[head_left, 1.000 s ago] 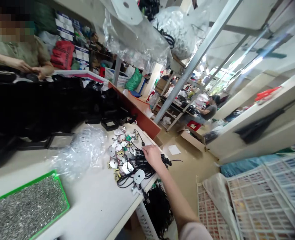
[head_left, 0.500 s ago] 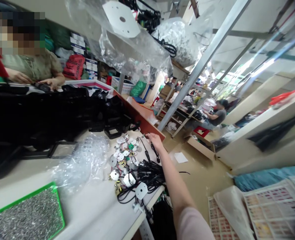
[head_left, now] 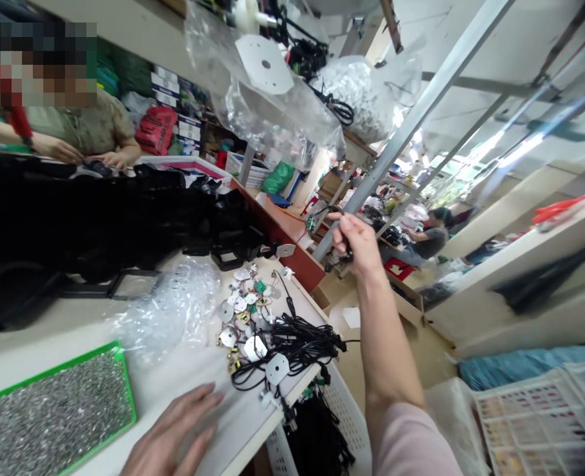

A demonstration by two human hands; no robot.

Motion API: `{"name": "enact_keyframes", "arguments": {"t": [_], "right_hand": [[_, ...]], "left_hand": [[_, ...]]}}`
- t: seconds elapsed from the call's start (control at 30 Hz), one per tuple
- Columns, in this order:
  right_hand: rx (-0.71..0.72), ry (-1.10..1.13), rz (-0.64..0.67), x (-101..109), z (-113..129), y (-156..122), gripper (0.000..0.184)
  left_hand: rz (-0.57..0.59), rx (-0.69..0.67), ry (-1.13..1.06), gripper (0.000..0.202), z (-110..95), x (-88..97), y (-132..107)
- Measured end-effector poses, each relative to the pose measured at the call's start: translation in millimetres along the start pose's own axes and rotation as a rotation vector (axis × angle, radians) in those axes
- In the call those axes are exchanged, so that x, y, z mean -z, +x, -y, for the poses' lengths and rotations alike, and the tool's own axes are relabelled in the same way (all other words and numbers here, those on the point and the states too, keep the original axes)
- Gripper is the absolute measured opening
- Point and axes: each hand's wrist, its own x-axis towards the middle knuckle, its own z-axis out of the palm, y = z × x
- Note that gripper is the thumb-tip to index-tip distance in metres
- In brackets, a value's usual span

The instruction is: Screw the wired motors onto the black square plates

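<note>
Just two hands (head_left: 359, 241) (head_left: 173, 430), one black cable bundle (head_left: 297, 347).

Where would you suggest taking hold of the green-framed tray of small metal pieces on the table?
Grip the tray's raised green rim from the side by the left hand: it lies flat, full of loose pieces, so the rim offers the only clean edge.
</note>
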Motion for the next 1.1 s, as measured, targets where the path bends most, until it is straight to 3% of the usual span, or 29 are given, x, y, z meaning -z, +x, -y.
{"name": "enact_keyframes", "arguments": {"t": [0.07,0.17,0.27,0.33,0.43,0.53,0.63,0.73,0.83,0.93,1.0,1.03,1.1], "right_hand": [[0.096,0.034,0.034,-10.0,21.6,-13.5,0.032],[0.133,0.068,0.076,-33.7,42.5,-39.0,0.026],[0.099,0.186,0.143,-64.1,46.9,-71.4,0.024],[0.061,0.329,0.162,-85.0,40.8,-96.9,0.023],[-0.053,0.575,0.063,-116.7,18.3,-138.5,0.023],[-0.293,0.783,-0.078,-149.2,-20.5,-177.7,0.026],[-0.572,0.803,-0.095,-173.6,-68.8,-205.3,0.038],[-0.673,0.487,0.088,-173.7,-107.7,-216.2,0.049],[-0.528,0.037,0.123,-146.0,-114.9,-215.4,0.054],[-0.291,-0.299,-0.136,-111.5,-82.9,-213.2,0.039],[-0.096,-0.413,-0.239,-101.0,-50.3,-213.8,0.032],[-0.021,-0.387,-0.2,-102.0,-35.4,-214.6,0.03],[0.029,-0.266,0.082,-116.8,-16.2,-217.2,0.037]], "left_hand": [[0.022,0.092,-0.1,0.044,-24.6,3.6,32.9],[-0.123,0.228,-0.205,0.07,-55.2,7.7,74.4],[-0.193,0.237,-0.394,0.087,-64.0,8.2,89.6],[-0.16,0.234,-0.532,0.073,-60.1,9.8,81.9],[-0.212,0.303,-0.608,0.049,-49.7,20.4,53.0],[-0.287,0.358,-0.411,0.044,-40.5,41.7,22.2],[-0.174,0.338,-0.15,0.037,-33.3,62.5,1.4],[-0.075,0.274,0.026,0.035,-28.1,72.1,-11.2],[-0.046,0.187,0.17,0.034,-29.3,73.7,-17.0],[-0.026,0.131,0.211,0.037,-39.8,74.9,-12.5],[0.012,0.142,0.144,0.04,-49.2,75.4,-5.1],[0.024,0.164,0.088,0.041,-53.3,74.9,-1.2],[0.028,0.239,-0.036,0.041,-57.2,71.8,4.5]]}}
